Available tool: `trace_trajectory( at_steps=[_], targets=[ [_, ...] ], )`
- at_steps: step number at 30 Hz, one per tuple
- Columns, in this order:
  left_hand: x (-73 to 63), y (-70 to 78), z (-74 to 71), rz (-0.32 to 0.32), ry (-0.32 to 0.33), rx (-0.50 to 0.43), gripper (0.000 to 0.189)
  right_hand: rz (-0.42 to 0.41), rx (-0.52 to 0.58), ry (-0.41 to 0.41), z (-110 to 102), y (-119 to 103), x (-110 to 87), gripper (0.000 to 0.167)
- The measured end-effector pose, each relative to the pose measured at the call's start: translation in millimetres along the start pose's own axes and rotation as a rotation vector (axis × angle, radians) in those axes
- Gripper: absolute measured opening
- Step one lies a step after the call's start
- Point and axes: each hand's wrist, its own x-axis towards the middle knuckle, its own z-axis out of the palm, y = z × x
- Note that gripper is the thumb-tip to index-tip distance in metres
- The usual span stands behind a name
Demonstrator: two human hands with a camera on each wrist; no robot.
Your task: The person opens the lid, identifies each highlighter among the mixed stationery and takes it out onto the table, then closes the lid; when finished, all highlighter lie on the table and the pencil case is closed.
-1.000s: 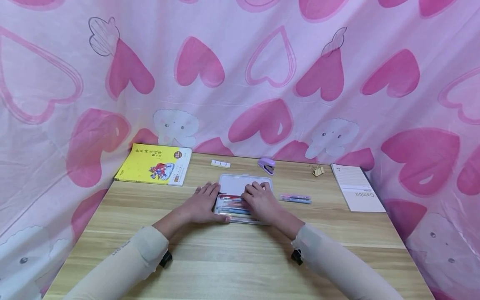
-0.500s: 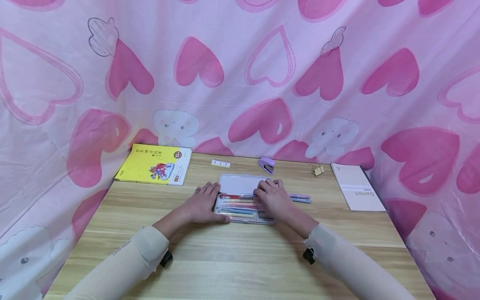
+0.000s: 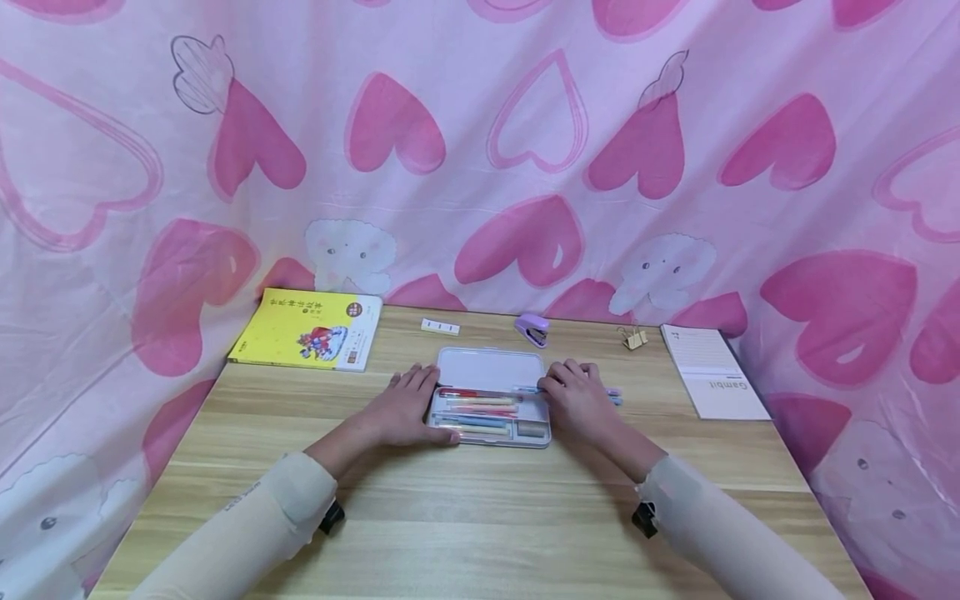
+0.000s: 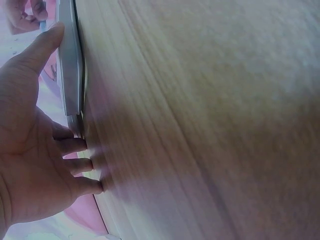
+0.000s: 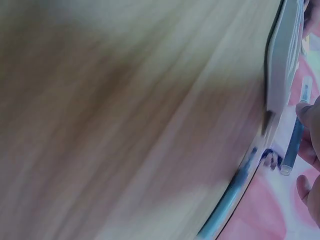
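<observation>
A white pencil case (image 3: 491,367) lies with its lid folded back, showing several pens and pencils inside and a greyish block (image 3: 532,428) in its front right compartment. My left hand (image 3: 405,408) rests at the case's left end, thumb along the front edge and fingers spread beside the left side. In the left wrist view the thumb (image 4: 52,40) touches the case's side wall. Just past the case's right end, my right hand (image 3: 581,404) pinches a blue pen (image 5: 295,142) between thumb and fingers. Behind that hand, pink and blue pens (image 3: 615,395) on the table are partly hidden.
A yellow book (image 3: 307,329) lies at the back left. Along the back are a small white strip (image 3: 440,327), a purple stapler (image 3: 532,330) and a gold binder clip (image 3: 633,338). A notepad (image 3: 716,375) lies on the right. A pink heart-printed curtain (image 3: 517,242) borders the table.
My right hand has moved right, from over the case to beyond its right end, bringing the blue pen with it. The left hand has stayed in place.
</observation>
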Motion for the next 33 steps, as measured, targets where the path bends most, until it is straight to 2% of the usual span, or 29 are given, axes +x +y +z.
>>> trace_trajectory(
  at_steps=[11,18,27,33],
  targets=[
    [0.2,0.4,-0.1,-0.005,-0.001,-0.005,0.132,0.096,-0.002,0.010,1.2,28.8,-31.0,0.022],
    [0.1,1.3,-1.2,-0.006,-0.005,-0.004,0.131,0.107,-0.004,0.033,1.9,42.2,-48.1,0.017],
    [-0.1,1.7,-1.3,-0.008,-0.004,-0.007,0.131,0.133,-0.028,-0.028,1.1,47.2,-57.3,0.019],
    [0.5,1.4,-0.6,-0.005,0.000,-0.001,0.132,0.112,-0.048,-0.022,3.7,47.3,-58.4,0.020]
  ],
)
